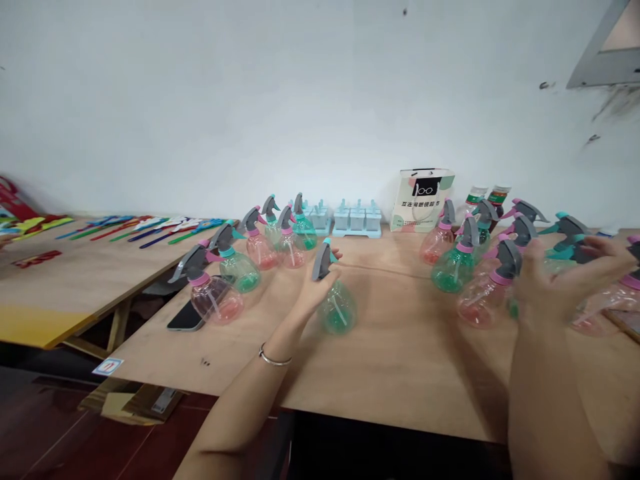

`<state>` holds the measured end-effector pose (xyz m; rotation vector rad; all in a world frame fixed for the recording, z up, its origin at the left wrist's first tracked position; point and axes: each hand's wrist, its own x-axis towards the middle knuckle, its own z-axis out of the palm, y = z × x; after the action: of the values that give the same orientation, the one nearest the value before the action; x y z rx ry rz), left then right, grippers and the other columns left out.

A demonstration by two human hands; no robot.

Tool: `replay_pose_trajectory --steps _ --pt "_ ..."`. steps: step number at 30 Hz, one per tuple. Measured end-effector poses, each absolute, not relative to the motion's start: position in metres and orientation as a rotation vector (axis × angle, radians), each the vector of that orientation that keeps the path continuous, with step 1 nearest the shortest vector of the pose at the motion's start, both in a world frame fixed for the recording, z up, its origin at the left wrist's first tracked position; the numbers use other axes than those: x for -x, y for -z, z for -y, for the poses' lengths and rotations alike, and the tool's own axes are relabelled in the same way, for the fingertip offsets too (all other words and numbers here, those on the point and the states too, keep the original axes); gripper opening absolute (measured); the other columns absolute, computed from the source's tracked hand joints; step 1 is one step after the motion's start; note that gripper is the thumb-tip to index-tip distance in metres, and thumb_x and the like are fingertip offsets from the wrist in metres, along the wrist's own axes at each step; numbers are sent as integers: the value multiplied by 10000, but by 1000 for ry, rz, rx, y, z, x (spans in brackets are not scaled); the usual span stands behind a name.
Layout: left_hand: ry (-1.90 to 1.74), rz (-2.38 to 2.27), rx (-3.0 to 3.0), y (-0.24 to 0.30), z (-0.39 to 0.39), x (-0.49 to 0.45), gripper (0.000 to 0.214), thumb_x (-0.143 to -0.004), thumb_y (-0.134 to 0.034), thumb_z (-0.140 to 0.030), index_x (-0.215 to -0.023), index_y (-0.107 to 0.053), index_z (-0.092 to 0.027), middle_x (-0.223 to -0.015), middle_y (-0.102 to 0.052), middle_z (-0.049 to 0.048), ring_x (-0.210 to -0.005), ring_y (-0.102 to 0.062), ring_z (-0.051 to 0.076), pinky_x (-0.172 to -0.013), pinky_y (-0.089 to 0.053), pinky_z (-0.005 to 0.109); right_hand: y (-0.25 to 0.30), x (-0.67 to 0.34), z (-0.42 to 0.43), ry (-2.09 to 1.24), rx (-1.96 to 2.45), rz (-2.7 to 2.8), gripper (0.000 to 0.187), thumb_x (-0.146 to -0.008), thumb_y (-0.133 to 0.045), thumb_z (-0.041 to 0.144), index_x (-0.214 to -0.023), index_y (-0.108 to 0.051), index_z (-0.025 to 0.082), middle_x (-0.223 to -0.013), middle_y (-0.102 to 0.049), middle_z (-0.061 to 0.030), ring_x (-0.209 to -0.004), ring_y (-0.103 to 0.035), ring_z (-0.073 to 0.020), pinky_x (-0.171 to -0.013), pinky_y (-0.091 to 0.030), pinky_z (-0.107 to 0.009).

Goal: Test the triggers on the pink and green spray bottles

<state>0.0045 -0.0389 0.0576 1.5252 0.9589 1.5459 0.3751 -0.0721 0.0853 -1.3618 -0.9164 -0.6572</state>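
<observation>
My left hand (320, 281) is wrapped round the neck of a green spray bottle (337, 312), just under its grey and teal trigger head. That bottle stands upright, or nearly so, over the middle of the table. At the right, my right hand (557, 280) hovers by a cluster of pink and green spray bottles, slightly blurred, its fingers apart. A pink spray bottle (481, 303) stands left of that hand, and a green spray bottle (453, 270) is behind it. More spray bottles are partly hidden by the hand. Left of my left hand stands another group, including a pink spray bottle (217, 303).
A dark phone (186, 315) lies beside the left bottles. Along the wall are light-blue ice-pop moulds (357, 223), a paper bag (423, 203) and two capped bottles. The neighbouring table (55, 293) bears several coloured strips. A cardboard box (145, 403) sits on the floor.
</observation>
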Motion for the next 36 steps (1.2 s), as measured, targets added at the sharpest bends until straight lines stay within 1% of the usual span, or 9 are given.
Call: replay_pose_trajectory --steps 3,5,8,16,20,23,29,33,36 --pt "-1532 -953 -1456 -66 43 -2 277 -750 -707 -293 -1011 -660 -214 -1080 -720 63 -1115 -654 230 -988 -468 384 -83 -393 76 323 1593 863 427 -754 -721 499 -1039 -598 205 -956 -688 -166 -822 -636 -266 -733 -452 -441" --pt "-1519 -961 -1426 -70 45 -1 243 -768 -710 -342 -973 -672 -218 -1041 -731 56 -1098 -659 230 -1001 -459 396 -82 -391 79 182 1745 942 309 -763 -712 488 -905 -619 230 -763 -670 -93 -645 -566 -202 -649 -401 -380" --pt "-1508 -935 -1398 -72 46 1 248 -766 -724 -378 -957 -690 -224 -1025 -734 48 -1098 -658 230 -1029 -436 401 -82 -372 85 147 1809 1153 315 -735 -707 526 -769 -594 234 -612 -563 -14 -546 -441 -149 -593 -336 -332" --pt "-1421 -625 -1281 -75 45 5 206 -712 -753 -301 -893 -711 -214 -959 -748 33 -1033 -686 227 -1044 -432 388 -57 -250 78 -348 1240 1420 392 -835 -575 571 -821 -647 185 -644 -579 1 -586 -534 -145 -556 -401 -262" --pt "-1457 -645 -1136 -76 47 5 158 -610 -725 -267 -739 -687 -184 -736 -701 11 -779 -676 172 -833 -495 298 -42 -213 56 -455 1081 1470 432 -876 -539 604 -786 -658 199 -618 -587 0 -563 -561 -145 -554 -448 -267" --pt "-1553 -709 -1061 -77 49 6 101 -565 -655 -260 -605 -628 -171 -600 -621 -7 -616 -600 127 -645 -445 254 -35 -205 46 -507 1033 1428 480 -888 -500 647 -765 -646 206 -592 -600 -7 -555 -586 -155 -546 -477 -274" --pt "-1481 -699 -1191 -79 53 0 141 -601 -656 -287 -697 -658 -184 -721 -700 34 -801 -672 198 -774 -484 306 -22 -208 45 -415 1027 1484 476 -900 -488 631 -794 -670 204 -706 -696 -46 -664 -658 -188 -693 -535 -342" --pt "-1516 -768 -1231 -79 56 1 118 -611 -605 -305 -614 -621 -187 -619 -641 23 -651 -617 171 -651 -456 293 -13 -212 44 -361 1033 1492 442 -905 -488 611 -873 -677 212 -803 -735 -56 -763 -683 -211 -781 -533 -387" --pt "-1453 -756 -1317 -78 58 3 140 -624 -599 -310 -632 -653 -181 -637 -649 33 -678 -621 172 -654 -454 286 -11 -212 43 -321 1042 1489 425 -905 -489 601 -895 -672 218 -842 -735 -57 -812 -685 -220 -806 -532 -403"
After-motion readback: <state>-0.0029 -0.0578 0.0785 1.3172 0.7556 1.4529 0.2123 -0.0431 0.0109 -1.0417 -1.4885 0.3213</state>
